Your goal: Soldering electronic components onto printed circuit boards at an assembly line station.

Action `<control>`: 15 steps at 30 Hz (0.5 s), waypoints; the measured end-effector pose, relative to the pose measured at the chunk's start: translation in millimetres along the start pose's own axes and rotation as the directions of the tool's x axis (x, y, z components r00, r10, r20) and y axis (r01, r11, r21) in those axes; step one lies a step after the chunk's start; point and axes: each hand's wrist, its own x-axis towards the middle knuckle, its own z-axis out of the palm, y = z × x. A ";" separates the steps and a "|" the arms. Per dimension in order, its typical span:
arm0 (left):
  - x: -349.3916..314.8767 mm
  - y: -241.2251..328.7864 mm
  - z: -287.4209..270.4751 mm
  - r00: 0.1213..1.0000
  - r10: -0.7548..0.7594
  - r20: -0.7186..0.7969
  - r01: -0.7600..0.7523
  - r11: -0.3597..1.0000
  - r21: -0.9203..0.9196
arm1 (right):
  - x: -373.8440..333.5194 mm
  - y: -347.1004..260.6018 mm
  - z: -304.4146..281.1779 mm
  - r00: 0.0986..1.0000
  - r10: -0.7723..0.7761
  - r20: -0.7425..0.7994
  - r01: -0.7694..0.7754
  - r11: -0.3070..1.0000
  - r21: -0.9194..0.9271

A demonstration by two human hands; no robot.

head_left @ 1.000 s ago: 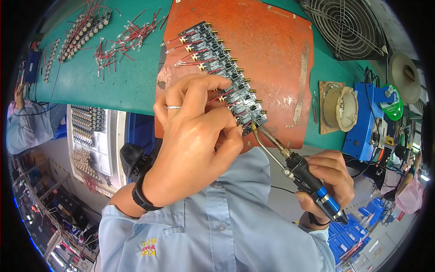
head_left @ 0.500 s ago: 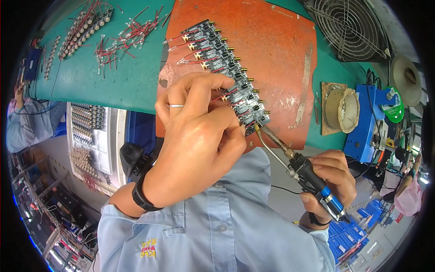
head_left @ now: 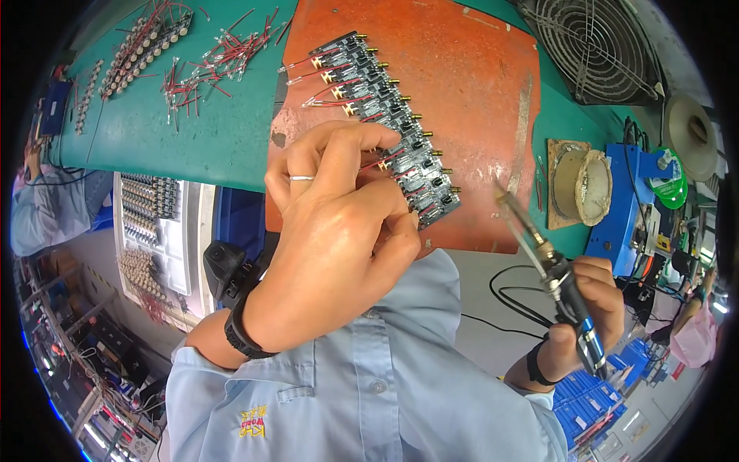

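A long panel of joined black circuit boards point(head_left: 400, 115) with brass-coloured pins and red wires lies slantwise on the orange mat. My left hand point(head_left: 339, 223) is over its near left edge, the fingers curled and closed on the board. One fingertip rests partway up the panel; thumb and forefinger press together at its near end, and any wire between them is hidden. My right hand point(head_left: 589, 308) is wrapped round a soldering iron point(head_left: 570, 296) with a black and blue handle and a thin metal feed tube. Its tip is slightly blurred, right of the panel and apart from it.
The orange mat point(head_left: 477, 92) covers part of the green table. Loose red wires point(head_left: 223, 65) lie at the far left. A round tip-cleaning pot point(head_left: 593, 189) stands right, beside a blue soldering unit point(head_left: 616, 204). A fan point(head_left: 593, 46) is at the far right.
My right hand has drawn the soldering iron away from the panel's near end, to the right and a little upward. The left hand has hardly moved.
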 end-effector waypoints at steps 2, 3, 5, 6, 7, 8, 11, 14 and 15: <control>0.1 0.0 0.1 1.000 -0.002 0.009 0.002 1.000 -0.002 | -7.7 6.4 -6.3 0.993 0.016 -0.116 -0.016 1.000 0.005; 0.1 0.0 0.2 1.000 0.000 0.009 0.000 1.000 -0.002 | -11.5 10.1 -9.9 0.993 0.015 -0.117 -0.015 1.000 0.005; -0.1 0.0 0.3 1.000 0.004 0.002 -0.004 1.000 0.003 | -19.7 17.8 -16.1 0.983 0.060 -0.171 -0.047 0.996 0.081; -0.1 0.1 0.4 1.000 0.008 -0.001 -0.008 1.000 0.006 | -24.7 20.9 -17.4 0.979 0.070 -0.193 -0.046 0.991 0.130; -0.3 0.0 -0.2 1.000 0.013 -0.002 -0.013 1.000 0.007 | -30.1 23.1 -17.6 0.976 0.081 -0.202 -0.058 0.991 0.118; -0.7 -0.3 -1.8 1.000 0.017 0.017 -0.017 1.000 0.019 | -34.9 24.9 -17.3 0.959 0.151 -0.240 -0.105 0.976 0.190; -1.9 -0.7 -8.0 0.998 0.043 0.054 -0.046 0.997 0.054 | -42.9 30.0 -12.0 0.905 0.284 -0.316 -0.170 0.924 0.343; 0.0 -0.7 -13.8 0.997 0.079 0.002 -0.079 0.996 0.052 | -42.7 35.7 7.9 0.871 0.310 -0.380 -0.134 0.896 0.422; 2.1 -0.6 -13.3 0.995 0.097 -0.005 -0.097 0.994 0.057 | -40.1 37.8 15.8 0.867 0.302 -0.396 -0.117 0.897 0.427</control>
